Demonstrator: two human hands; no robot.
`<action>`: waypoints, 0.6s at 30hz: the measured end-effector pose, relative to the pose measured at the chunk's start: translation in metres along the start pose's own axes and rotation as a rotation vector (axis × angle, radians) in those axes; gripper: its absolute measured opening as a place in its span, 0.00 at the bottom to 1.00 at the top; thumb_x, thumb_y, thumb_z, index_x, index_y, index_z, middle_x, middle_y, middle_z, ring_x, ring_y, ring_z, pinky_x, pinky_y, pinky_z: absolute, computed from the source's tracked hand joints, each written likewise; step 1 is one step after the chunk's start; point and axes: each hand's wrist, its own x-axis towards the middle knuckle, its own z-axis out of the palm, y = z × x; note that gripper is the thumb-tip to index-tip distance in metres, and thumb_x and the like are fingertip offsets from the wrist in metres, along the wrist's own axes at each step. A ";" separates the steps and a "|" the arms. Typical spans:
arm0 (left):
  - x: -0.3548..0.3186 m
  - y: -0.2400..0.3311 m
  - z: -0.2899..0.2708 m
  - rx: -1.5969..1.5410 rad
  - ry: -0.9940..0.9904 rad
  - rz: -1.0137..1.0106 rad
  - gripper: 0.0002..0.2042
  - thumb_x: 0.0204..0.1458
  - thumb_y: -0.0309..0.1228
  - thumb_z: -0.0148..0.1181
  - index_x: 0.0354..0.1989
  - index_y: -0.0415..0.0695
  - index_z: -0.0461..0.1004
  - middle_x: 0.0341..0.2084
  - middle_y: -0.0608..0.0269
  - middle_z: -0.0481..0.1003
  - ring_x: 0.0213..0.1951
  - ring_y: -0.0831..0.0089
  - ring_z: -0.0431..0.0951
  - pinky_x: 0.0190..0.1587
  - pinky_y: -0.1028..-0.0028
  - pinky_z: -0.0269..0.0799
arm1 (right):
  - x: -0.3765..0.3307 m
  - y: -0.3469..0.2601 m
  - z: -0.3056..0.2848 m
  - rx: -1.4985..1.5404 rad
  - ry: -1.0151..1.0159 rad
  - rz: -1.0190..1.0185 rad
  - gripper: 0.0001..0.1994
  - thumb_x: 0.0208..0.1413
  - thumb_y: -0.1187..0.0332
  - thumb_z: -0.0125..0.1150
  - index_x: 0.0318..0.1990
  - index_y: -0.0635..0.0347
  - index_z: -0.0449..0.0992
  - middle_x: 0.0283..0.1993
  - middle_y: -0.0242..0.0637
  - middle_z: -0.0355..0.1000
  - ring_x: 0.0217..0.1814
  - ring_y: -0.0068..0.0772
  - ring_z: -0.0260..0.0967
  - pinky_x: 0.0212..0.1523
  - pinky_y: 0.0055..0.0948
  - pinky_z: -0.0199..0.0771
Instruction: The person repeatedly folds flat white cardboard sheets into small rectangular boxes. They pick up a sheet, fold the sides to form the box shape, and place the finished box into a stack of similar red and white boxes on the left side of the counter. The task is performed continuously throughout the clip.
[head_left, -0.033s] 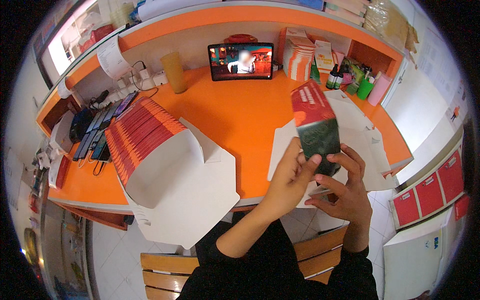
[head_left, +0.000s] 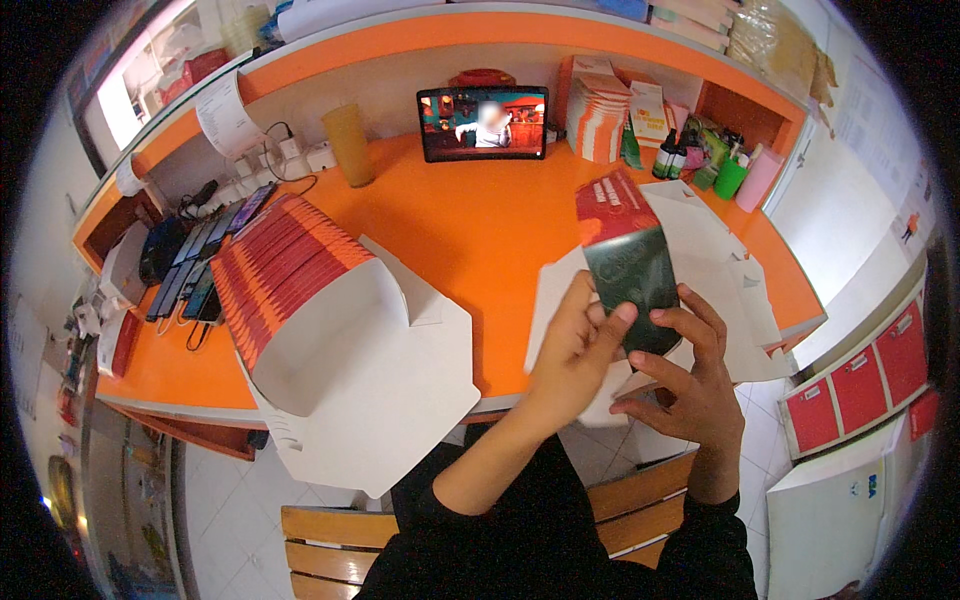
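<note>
Two hands grip one flat carton (head_left: 628, 262), red above and dark green below, raised over the orange counter (head_left: 470, 240). We judge it unfolded yet, lying flat like the white blanks (head_left: 735, 270) beneath. Our left hand (head_left: 575, 345) pinches its lower left edge; our right hand (head_left: 690, 385) curls its fingers (head_left: 690, 322) under the bottom. A stack of flat cartons (head_left: 285, 265) lies left.

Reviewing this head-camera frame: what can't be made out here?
- Lower part of the dark green and red carton, head view: covered by the left hand and right hand.
- Picture on the tablet screen: partly blurred.
- Small bottles by the shelf: too small to identify.
- Wooden chair: hidden by the person's body.
</note>
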 end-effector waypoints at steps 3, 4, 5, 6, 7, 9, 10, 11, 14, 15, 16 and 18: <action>0.000 0.006 -0.005 -0.141 0.071 -0.134 0.15 0.65 0.30 0.46 0.57 0.40 0.60 0.47 0.58 0.74 0.49 0.73 0.76 0.49 0.71 0.76 | 0.004 0.003 0.007 0.073 0.042 -0.053 0.26 0.31 0.63 0.80 0.43 0.44 0.75 0.59 0.38 0.65 0.68 0.61 0.55 0.62 0.52 0.66; -0.001 0.006 -0.005 -0.155 0.052 -0.121 0.16 0.65 0.32 0.45 0.59 0.40 0.61 0.47 0.58 0.74 0.48 0.72 0.77 0.49 0.70 0.77 | 0.006 0.005 0.009 0.066 0.056 -0.073 0.25 0.31 0.64 0.80 0.40 0.46 0.74 0.58 0.38 0.66 0.67 0.62 0.55 0.61 0.53 0.66; -0.001 0.007 -0.006 -0.197 0.049 -0.134 0.16 0.65 0.33 0.45 0.58 0.41 0.62 0.46 0.59 0.74 0.48 0.72 0.77 0.49 0.70 0.77 | 0.007 0.006 0.009 0.067 0.081 -0.114 0.23 0.31 0.65 0.80 0.38 0.48 0.74 0.58 0.38 0.66 0.67 0.62 0.56 0.61 0.53 0.67; -0.001 0.007 -0.006 -0.242 0.060 -0.135 0.15 0.65 0.33 0.46 0.57 0.41 0.63 0.46 0.59 0.75 0.48 0.72 0.77 0.49 0.69 0.77 | 0.008 0.006 0.008 0.059 0.080 -0.116 0.22 0.32 0.66 0.79 0.36 0.49 0.72 0.56 0.38 0.68 0.67 0.62 0.57 0.61 0.54 0.66; -0.001 0.008 -0.007 -0.298 0.040 -0.123 0.15 0.65 0.34 0.46 0.56 0.41 0.64 0.46 0.59 0.75 0.47 0.72 0.77 0.48 0.69 0.77 | 0.009 0.006 0.007 0.058 0.089 -0.140 0.22 0.32 0.66 0.79 0.34 0.51 0.70 0.55 0.39 0.69 0.66 0.63 0.58 0.62 0.55 0.66; 0.000 0.011 -0.010 -0.282 0.086 -0.137 0.14 0.66 0.35 0.45 0.55 0.41 0.66 0.45 0.60 0.75 0.46 0.71 0.78 0.47 0.69 0.77 | 0.009 0.002 0.001 0.105 0.067 -0.135 0.22 0.34 0.67 0.78 0.31 0.54 0.66 0.51 0.39 0.72 0.65 0.63 0.60 0.63 0.56 0.64; 0.002 0.013 -0.012 -0.266 0.100 -0.170 0.14 0.66 0.35 0.45 0.54 0.41 0.67 0.45 0.60 0.75 0.45 0.71 0.78 0.47 0.69 0.77 | 0.006 -0.004 -0.005 0.154 0.036 -0.105 0.22 0.34 0.68 0.78 0.30 0.55 0.65 0.49 0.39 0.73 0.65 0.63 0.60 0.63 0.57 0.63; 0.003 0.016 -0.013 -0.284 0.063 -0.127 0.14 0.65 0.34 0.46 0.54 0.40 0.68 0.45 0.60 0.75 0.45 0.71 0.79 0.47 0.69 0.77 | 0.005 -0.009 -0.009 0.208 0.007 -0.091 0.22 0.35 0.68 0.78 0.28 0.56 0.63 0.47 0.39 0.75 0.64 0.63 0.61 0.64 0.57 0.62; 0.002 0.023 -0.012 -0.245 0.029 -0.094 0.12 0.63 0.33 0.50 0.49 0.39 0.71 0.40 0.61 0.76 0.41 0.74 0.78 0.45 0.71 0.76 | 0.003 -0.021 -0.008 0.244 0.135 -0.078 0.18 0.36 0.68 0.77 0.31 0.57 0.70 0.44 0.39 0.75 0.62 0.61 0.64 0.64 0.62 0.59; 0.000 0.023 -0.008 -0.202 0.057 -0.084 0.12 0.63 0.34 0.52 0.45 0.39 0.73 0.36 0.64 0.76 0.38 0.77 0.77 0.42 0.74 0.76 | 0.004 -0.022 -0.007 0.204 0.194 -0.107 0.18 0.36 0.68 0.77 0.32 0.57 0.72 0.45 0.39 0.74 0.62 0.60 0.64 0.64 0.63 0.59; -0.003 0.023 -0.003 -0.160 0.084 -0.077 0.12 0.62 0.35 0.53 0.42 0.39 0.75 0.32 0.66 0.76 0.35 0.81 0.77 0.40 0.77 0.75 | 0.006 -0.021 -0.004 0.096 0.256 -0.086 0.21 0.35 0.68 0.77 0.40 0.56 0.76 0.50 0.40 0.72 0.62 0.60 0.64 0.63 0.65 0.59; -0.010 0.023 0.003 0.263 -0.012 -0.186 0.11 0.60 0.35 0.57 0.35 0.38 0.76 0.25 0.69 0.74 0.32 0.85 0.74 0.36 0.80 0.73 | 0.011 -0.014 -0.001 0.003 0.370 -0.030 0.21 0.36 0.68 0.77 0.41 0.57 0.77 0.53 0.41 0.70 0.62 0.61 0.64 0.63 0.64 0.60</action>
